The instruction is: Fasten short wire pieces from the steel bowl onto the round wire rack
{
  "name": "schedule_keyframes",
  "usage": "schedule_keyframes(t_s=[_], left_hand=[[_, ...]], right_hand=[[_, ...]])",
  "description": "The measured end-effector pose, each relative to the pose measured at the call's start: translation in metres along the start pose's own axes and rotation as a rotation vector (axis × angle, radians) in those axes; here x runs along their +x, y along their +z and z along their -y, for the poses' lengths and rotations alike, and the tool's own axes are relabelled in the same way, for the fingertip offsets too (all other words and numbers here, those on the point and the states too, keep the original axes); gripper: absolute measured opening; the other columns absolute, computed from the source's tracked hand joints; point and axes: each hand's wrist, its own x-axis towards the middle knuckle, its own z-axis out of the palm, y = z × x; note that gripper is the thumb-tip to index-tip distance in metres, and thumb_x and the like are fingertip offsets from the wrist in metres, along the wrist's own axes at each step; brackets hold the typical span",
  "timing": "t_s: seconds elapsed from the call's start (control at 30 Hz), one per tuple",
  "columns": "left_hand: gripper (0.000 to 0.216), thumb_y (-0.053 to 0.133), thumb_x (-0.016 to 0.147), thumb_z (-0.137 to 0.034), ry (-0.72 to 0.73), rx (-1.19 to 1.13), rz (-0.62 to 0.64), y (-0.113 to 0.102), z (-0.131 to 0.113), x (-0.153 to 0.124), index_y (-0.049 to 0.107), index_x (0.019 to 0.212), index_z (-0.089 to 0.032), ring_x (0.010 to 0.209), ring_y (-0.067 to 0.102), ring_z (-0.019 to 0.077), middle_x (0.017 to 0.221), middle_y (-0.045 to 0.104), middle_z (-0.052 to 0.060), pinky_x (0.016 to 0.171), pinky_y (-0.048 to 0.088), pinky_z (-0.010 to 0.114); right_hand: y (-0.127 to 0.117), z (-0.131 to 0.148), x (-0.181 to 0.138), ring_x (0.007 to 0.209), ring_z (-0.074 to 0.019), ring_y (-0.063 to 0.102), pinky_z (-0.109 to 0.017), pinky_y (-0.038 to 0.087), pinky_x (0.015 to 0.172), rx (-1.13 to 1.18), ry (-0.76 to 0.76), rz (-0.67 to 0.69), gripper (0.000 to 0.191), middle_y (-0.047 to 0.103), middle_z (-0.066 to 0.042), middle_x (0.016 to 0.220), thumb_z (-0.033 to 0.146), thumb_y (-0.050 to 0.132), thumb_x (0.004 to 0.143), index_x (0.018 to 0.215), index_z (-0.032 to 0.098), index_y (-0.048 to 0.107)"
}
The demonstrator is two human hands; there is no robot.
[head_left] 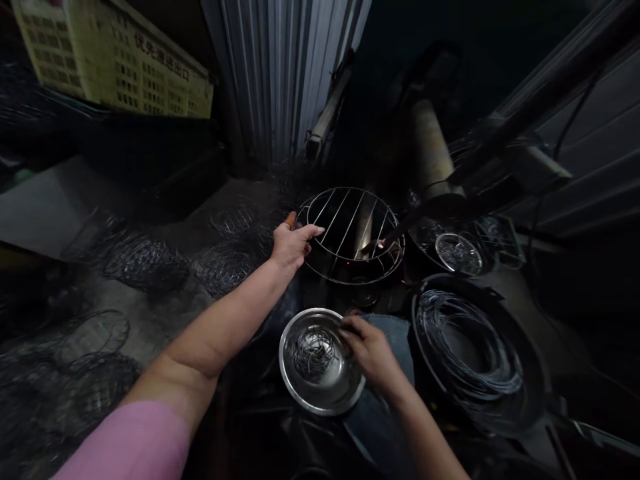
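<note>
We see the round silver wire rack (350, 230) lying roughly flat over a dark stand, its parallel bars running from near left to far right. The left hand (291, 245) grips the rack's left rim, fingers curled over the wire. Below the rack, the right hand (371, 351) rests on the right rim of a shiny round steel bowl (320, 387) holding short dark wire pieces (313, 351); we cannot tell whether its fingers pinch anything. Right of the rack sit a dark tub of coiled grey wire (470, 350) and a smaller steel dish (457, 252). Left of it, finished wire baskets (145, 263) litter the grey concrete floor. Behind stands a corrugated metal shutter (285, 73).
</note>
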Motion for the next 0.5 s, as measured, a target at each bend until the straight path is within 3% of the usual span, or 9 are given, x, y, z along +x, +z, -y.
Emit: schedule_keyframes(t_s=[0.1, 0.2, 0.3, 0.5], left_hand=[[0.098, 0.076, 0.052, -0.006, 0.034, -0.004, -0.008, 0.003, 0.006, -0.004, 0.038, 0.141, -0.017, 0.056, 0.048, 0.005, 0.086, 0.048, 0.0, 0.043, 0.031, 0.018], [0.098, 0.077, 0.052, -0.006, 0.044, 0.001, -0.027, 0.008, 0.011, -0.007, 0.039, 0.141, -0.019, 0.056, 0.047, 0.0038, 0.097, 0.048, 0.002, 0.043, 0.033, 0.019], [0.099, 0.077, 0.051, -0.006, 0.051, 0.001, -0.04, 0.011, 0.011, -0.009, 0.039, 0.141, -0.019, 0.058, 0.048, 0.0035, 0.104, 0.047, 0.004, 0.042, 0.034, 0.018], [0.097, 0.077, 0.05, -0.006, 0.078, -0.006, -0.046, 0.013, 0.004, -0.004, 0.042, 0.139, -0.02, 0.058, 0.049, 0.0032, 0.112, 0.046, 0.006, 0.041, 0.034, 0.018]], right_hand=[[-0.028, 0.022, 0.008, 0.059, -0.0122, 0.054, -0.024, 0.047, 0.06, 0.029, -0.089, -0.309, 0.04, 0.064, -0.005, 0.081, 0.044, 0.057, 0.08, 0.104, 0.014, 0.068], [-0.042, 0.041, 0.027, 0.061, -0.012, 0.056, -0.023, 0.046, 0.063, -0.1, -0.161, -0.508, 0.038, 0.063, -0.005, 0.074, 0.046, 0.058, 0.081, 0.098, 0.014, 0.07], [-0.041, 0.047, 0.046, 0.057, -0.0114, 0.055, -0.022, 0.045, 0.058, -0.051, -0.126, -0.581, 0.039, 0.061, -0.004, 0.068, 0.045, 0.058, 0.08, 0.097, 0.012, 0.069], [-0.025, 0.047, 0.062, 0.044, -0.0105, 0.048, -0.019, 0.041, 0.042, 0.396, 0.02, -0.565, 0.054, 0.057, -0.003, 0.059, 0.05, 0.066, 0.072, 0.103, 0.007, 0.063]])
